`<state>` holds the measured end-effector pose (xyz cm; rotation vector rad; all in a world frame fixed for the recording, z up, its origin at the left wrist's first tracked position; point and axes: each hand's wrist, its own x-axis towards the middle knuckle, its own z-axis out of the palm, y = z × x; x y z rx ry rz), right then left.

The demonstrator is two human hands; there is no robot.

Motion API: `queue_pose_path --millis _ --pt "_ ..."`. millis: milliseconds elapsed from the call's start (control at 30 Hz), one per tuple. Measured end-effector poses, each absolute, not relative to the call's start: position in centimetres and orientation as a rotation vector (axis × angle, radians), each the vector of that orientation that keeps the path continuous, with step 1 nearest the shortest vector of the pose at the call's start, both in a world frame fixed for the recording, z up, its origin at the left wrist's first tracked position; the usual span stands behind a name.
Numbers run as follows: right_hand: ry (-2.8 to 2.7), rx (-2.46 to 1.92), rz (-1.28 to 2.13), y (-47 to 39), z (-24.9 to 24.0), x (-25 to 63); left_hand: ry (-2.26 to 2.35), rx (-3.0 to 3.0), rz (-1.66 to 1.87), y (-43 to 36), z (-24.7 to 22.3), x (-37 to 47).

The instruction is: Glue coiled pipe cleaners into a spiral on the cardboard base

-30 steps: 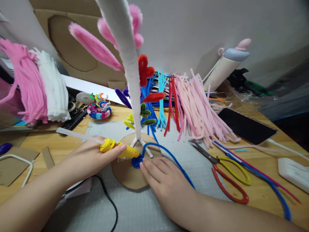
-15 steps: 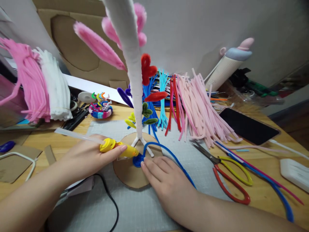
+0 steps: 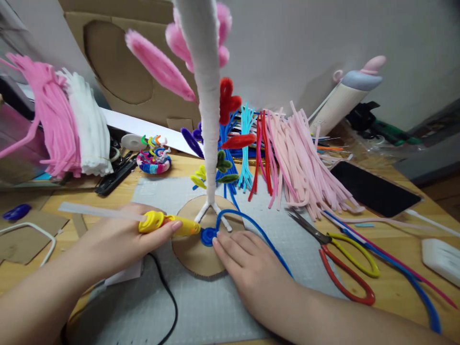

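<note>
My left hand is wrapped around a yellow hot glue gun with a clear glue stick poking out of its back. The gun's nozzle points at a small blue coil of pipe cleaner, a little apart from it. My right hand has its fingers together, fingertips against the coil's right side; its thumb is hidden. From the coil a loose blue strand arches over this hand. Beneath lies a round cardboard base, where a white wrapped stem stands on forked feet, carrying coloured fuzzy petals.
Scissors lie open-bladed on the grey mat, right of my right hand. Pink pipe cleaners and a black phone are farther back. A black cord runs below the glue gun. White pipe cleaners stand at the left.
The glue gun in my left hand has drawn back left from the blue coil, showing more of it. My right hand stays at the coil. The whole view has shifted slightly.
</note>
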<state>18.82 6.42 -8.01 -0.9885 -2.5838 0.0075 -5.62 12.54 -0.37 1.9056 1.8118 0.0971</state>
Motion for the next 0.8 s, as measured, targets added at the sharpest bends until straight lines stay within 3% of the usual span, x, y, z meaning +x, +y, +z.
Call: queue_pose_path --millis 133,800 --pt "-2.596 -0.988 0.024 6.4 -8.1 18.8 1.785 1.955 -0.064 11.9 -0.4 -6.0" --pt "-2.609 -1.001 0.027 6.4 -8.1 18.8 1.674 2.021 -0.033 9.8 -0.1 -5.1"
